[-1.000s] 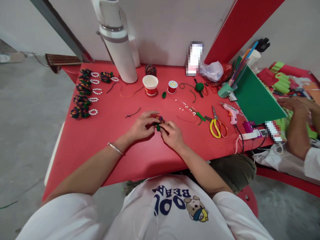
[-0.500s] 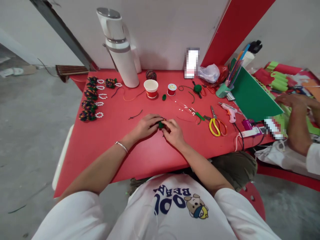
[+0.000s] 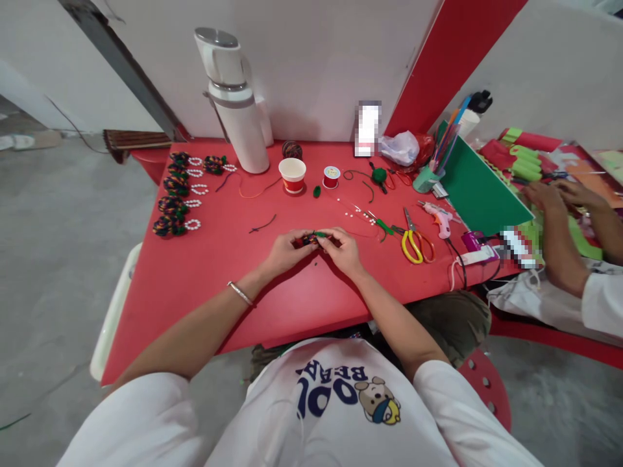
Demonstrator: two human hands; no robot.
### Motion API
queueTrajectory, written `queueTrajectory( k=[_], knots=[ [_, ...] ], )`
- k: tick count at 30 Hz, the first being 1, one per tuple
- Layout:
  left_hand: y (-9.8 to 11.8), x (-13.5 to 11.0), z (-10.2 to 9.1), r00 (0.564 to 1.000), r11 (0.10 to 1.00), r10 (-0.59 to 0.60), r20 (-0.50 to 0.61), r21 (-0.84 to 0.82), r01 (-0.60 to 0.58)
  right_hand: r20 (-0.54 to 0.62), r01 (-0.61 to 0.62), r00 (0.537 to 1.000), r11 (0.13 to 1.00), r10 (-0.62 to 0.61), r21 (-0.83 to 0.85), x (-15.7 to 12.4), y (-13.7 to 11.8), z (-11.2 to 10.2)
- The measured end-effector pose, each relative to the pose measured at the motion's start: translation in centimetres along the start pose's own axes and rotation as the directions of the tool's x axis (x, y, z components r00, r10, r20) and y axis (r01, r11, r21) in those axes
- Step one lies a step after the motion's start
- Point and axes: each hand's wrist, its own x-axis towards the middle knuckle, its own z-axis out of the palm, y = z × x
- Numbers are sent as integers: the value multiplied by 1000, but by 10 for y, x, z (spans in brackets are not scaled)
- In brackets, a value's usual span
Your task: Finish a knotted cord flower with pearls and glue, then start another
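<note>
My left hand and my right hand meet at the middle of the red table, fingers pinched together on a small multicoloured cord ornament with a green piece. Both hands rest on the tabletop. A silver bangle sits on my left wrist. Several finished cord ornaments with white bead loops lie in a column at the far left of the table.
A white thermos jug, a paper cup and a red thread spool stand at the back. Yellow scissors, a pink glue gun and a green board lie to the right. Another person's hands work at far right.
My hands have turned the ornament slightly and sit a little farther from me; the view shifted, and the other person's hands moved farther back on the right.
</note>
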Motion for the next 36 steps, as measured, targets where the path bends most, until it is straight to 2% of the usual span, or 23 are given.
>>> queueTrajectory(
  k=[4,8,10,12,14,15,17,19,21,22,24,25,27,29,31,32,36],
  knots=[
    [6,-3,5,992,945,-121,28,-303,124,81,-172,984,958,157,231,1,-6,0],
    [8,-4,9,970,841,-220,100,-485,241,113,-273,962,908,250,317,7,-10,-3],
    [9,-3,10,968,821,-230,100,-515,248,86,-304,952,899,292,314,13,-8,-7],
    [10,-2,10,966,813,-237,103,-523,256,-1,-303,949,913,316,274,21,-4,-12],
    [10,-1,10,965,815,-241,99,-519,257,-108,-262,955,955,278,142,28,3,-18],
    [9,-1,10,967,820,-239,92,-513,251,-121,-236,963,971,239,39,30,5,-21],
    [7,-1,11,974,853,-217,69,-472,223,-58,-174,984,969,167,-174,33,10,-27],
    [5,-1,13,990,929,-141,17,-343,138,20,-119,991,941,132,-316,33,12,-30],
    [2,-2,13,998,993,31,-48,-114,-36,6,-92,995,923,102,-373,31,11,-32],
    [2,-2,13,988,990,139,-67,10,-139,-21,-89,996,920,88,-381,30,9,-34],
    [2,-2,13,944,929,324,-62,207,-306,-41,-95,995,937,86,-337,26,5,-37],
    [2,-2,12,922,894,383,-54,271,-356,-15,-105,994,955,105,-276,24,2,-39],
    [4,-3,11,893,846,447,-56,352,-401,126,-145,979,984,158,-103,18,-4,-42],
    [5,-4,10,878,820,475,-62,391,-417,308,-204,935,977,174,65,11,-10,-41],
    [5,-5,9,867,805,495,-49,400,-438,390,-233,907,961,160,147,5,-13,-37],
    [4,-6,9,863,799,505,-38,398,-450,377,-227,914,961,153,161,2,-14,-34],
    [4,-8,7,834,764,552,-20,412,-496,205,-151,970,982,127,110,-4,-16,-28]
  ],
)
